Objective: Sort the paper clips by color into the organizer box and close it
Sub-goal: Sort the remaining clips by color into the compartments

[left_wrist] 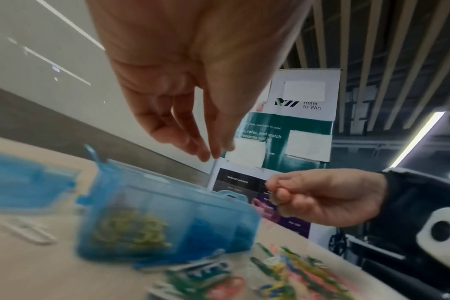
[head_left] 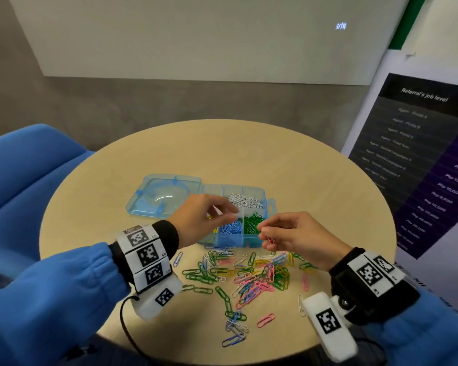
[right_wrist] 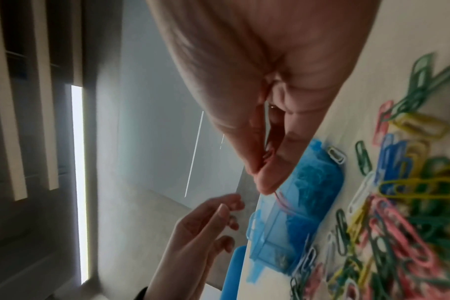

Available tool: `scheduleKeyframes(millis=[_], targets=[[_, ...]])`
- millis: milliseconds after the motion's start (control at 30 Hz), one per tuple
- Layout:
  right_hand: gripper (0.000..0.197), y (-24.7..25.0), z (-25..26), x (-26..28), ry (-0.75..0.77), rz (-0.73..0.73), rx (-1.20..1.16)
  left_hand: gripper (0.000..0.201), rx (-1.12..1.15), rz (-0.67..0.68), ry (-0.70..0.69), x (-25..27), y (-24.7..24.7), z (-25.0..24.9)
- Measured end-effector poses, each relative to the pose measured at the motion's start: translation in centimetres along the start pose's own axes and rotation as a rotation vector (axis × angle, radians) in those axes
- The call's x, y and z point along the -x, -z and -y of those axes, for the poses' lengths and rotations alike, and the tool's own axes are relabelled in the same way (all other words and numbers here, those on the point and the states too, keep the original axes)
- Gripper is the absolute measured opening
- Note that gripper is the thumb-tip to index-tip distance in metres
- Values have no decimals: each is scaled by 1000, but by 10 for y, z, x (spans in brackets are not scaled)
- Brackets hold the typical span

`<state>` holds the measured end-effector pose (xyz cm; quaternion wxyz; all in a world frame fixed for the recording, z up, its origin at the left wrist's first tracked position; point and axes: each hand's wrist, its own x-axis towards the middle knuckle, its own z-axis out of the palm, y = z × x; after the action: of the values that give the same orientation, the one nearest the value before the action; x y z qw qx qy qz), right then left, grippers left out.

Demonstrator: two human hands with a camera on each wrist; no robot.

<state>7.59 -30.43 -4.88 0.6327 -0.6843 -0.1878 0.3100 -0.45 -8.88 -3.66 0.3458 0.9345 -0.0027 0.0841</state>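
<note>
A pink paper clip (head_left: 270,240) is pinched in the right hand (head_left: 299,237) just beside the open blue box (head_left: 238,237) on the round table (head_left: 249,154). The left hand (head_left: 201,220) hovers over the box, fingers loosely extended, holding nothing. Mixed clips (head_left: 249,276) lie in front.

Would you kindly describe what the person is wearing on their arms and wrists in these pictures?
Both arms wear bright blue sleeves with gathered cuffs over black inner cuffs. Each wrist carries a band of white blocks printed with black square marker patterns, plus a white camera housing bearing another marker. A thin black cable loops from the left unit. The hands are bare.
</note>
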Motion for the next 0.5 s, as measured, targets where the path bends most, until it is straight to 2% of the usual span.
scheduleKeyframes(millis=[133, 300, 400, 500], targets=[[18, -14, 10, -5, -17, -3, -24, 20, 301, 101, 38, -4, -18, -15], [9, -20, 19, -12, -72, -13, -175, 21, 341, 44, 31, -10, -18, -15], [23, -20, 24, -13, -122, -6, -261, 17, 351, -23, 9, -9, -16, -15], [40, -21, 28, -12, -147, 5, -270, 10, 384, -28, -26, -9, -13, -17]])
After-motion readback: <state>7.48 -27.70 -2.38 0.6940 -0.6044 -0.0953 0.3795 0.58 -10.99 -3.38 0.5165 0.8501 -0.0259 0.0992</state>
